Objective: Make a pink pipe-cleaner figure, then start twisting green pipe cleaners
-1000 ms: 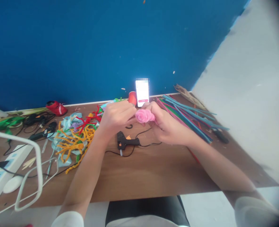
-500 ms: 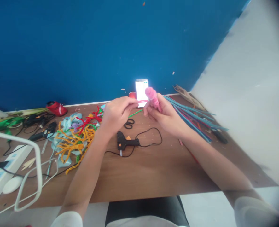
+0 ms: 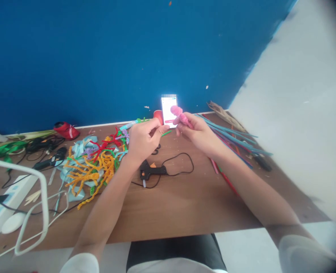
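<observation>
One twisted pink pipe-cleaner piece [image 3: 177, 111] stands at the centre of the head view, overlapping the right side of one lit phone [image 3: 166, 113]. The right hand [image 3: 200, 132] has its grip closed on the piece's lower end. The left hand [image 3: 143, 138] is pinched just to its left; whether that grip holds the one green stem [image 3: 166, 133] by its thumb, I cannot tell.

The step in hand looks like handling or shaping the pink piece; the next move seems to call for a steady right grip and exact left fingertips.

Counted on the brown surface [image 3: 182, 212]: one black glue gun [image 3: 153, 170] at mid-frame, one pair of black scissors [image 3: 156, 151], mostly hidden, and one white power strip [image 3: 19, 192] at lower left. Blue pipe cleaners [image 3: 234, 135] at right and yellow ones [image 3: 91, 176] at left overlap too much to count.
</observation>
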Demonstrator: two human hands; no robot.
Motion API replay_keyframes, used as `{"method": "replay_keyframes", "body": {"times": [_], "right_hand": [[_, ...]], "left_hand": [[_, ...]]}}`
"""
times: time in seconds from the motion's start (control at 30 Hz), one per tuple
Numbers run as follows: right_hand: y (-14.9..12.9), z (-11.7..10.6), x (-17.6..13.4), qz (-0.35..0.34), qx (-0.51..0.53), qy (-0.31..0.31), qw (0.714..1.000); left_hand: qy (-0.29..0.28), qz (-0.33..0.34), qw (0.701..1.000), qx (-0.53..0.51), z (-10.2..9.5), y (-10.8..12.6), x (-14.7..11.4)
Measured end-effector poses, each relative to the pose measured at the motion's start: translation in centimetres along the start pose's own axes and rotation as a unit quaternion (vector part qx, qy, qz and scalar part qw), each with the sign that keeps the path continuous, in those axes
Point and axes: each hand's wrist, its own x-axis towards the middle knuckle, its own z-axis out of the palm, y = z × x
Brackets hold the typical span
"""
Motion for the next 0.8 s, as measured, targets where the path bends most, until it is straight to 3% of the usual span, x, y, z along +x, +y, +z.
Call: {"method": "replay_keyframes", "body": {"times": [0.07,0.13,0.2,0.27,0.33,0.43,0.6,0.8], "right_hand": [[1.0,-1.5,0.6,-0.023,-0.157,0.099,0.982],[2.6,-3.3,1.3,0.054,-0.344,0.177,0.920],[4.4,-4.9,1.9,0.149,-0.437,0.142,0.876],[6.3,-5.8,2.2,0.208,-0.471,0.105,0.851],[7.9,-6.0,2.3,0.243,-0.469,0.075,0.846],[10.0,-5.6,2.1,0.239,-0.467,0.046,0.850],[12.4,-5.4,1.9,0.185,-0.447,0.124,0.866],[12.6,-5.4,2.1,0.235,-0.519,0.088,0.817]], "left_hand": [[-0.007,-0.030,0.999,-0.034,0.0,0.0,0.1],[-0.012,-0.054,0.996,-0.065,-0.1,0.1,0.2],[-0.017,-0.073,0.993,-0.087,-0.3,0.2,0.2],[-0.026,-0.083,0.991,-0.103,-0.4,0.3,0.1],[-0.036,-0.075,0.990,-0.112,-0.5,0.4,0.1],[-0.056,-0.057,0.990,-0.117,-0.6,0.4,0.0],[-0.071,-0.035,0.992,-0.100,-0.8,0.2,0.1],[-0.065,-0.002,0.994,-0.089,-0.8,-0.1,0.2]]}}
